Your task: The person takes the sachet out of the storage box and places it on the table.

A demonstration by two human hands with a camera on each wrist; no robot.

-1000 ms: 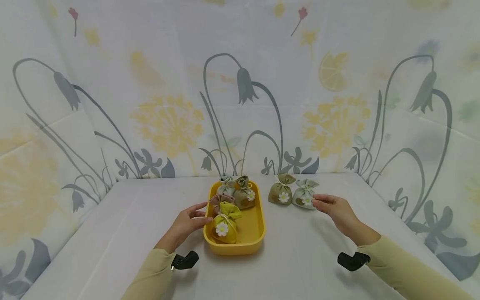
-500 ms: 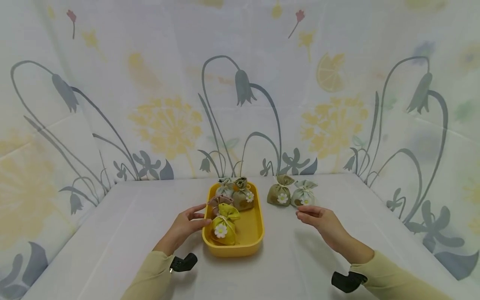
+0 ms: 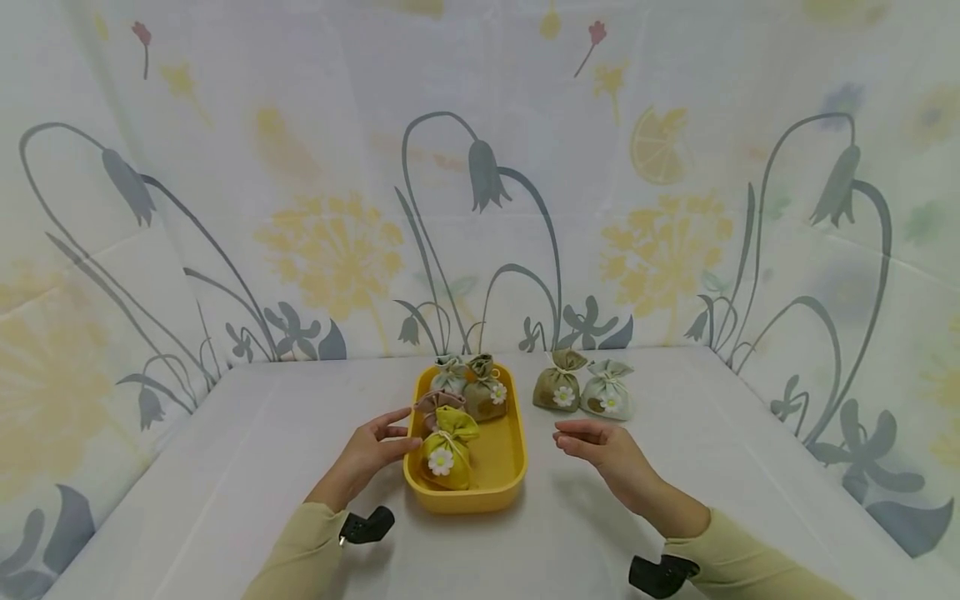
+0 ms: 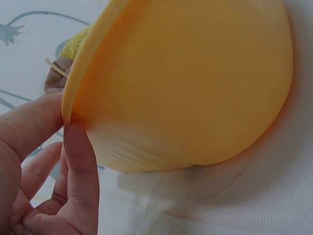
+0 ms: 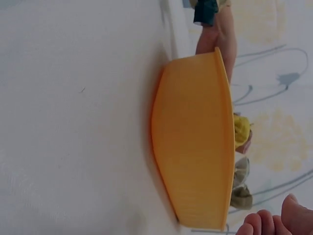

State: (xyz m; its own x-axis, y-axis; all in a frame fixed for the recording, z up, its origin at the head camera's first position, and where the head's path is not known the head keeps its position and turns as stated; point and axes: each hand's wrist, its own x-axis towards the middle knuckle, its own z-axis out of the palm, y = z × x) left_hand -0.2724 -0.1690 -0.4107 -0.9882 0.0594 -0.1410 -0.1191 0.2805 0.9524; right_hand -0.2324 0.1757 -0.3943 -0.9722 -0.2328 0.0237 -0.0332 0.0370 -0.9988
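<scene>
My left hand [image 3: 367, 454] is at the left side of the yellow plastic tub [image 3: 480, 500], thumb and forefinger pinching its rim in the left wrist view. Inside the tub sit a bright yellow drawstring pouch [image 3: 452, 458] with a white flower, a mauve pouch [image 3: 435, 402] mostly hidden behind it, a pale green pouch [image 3: 448, 375] and an olive pouch [image 3: 483, 398]. To the right of the tub, my right hand [image 3: 618, 462] hovers above the table with loosely bent fingers and nothing in them. Its fingertips show at the lower corner of the right wrist view.
Another olive pouch [image 3: 557, 387] and another pale green pouch [image 3: 606, 392] stand side by side on the white table [image 3: 262, 450], right of the tub and beyond my right hand. A flower-printed cloth [image 3: 337, 250] rises behind the table's back edge.
My right hand has moved away from the pale green pouch outside the tub, leftward and nearer to me. The left hand stays on the tub's rim; the pouches keep their places.
</scene>
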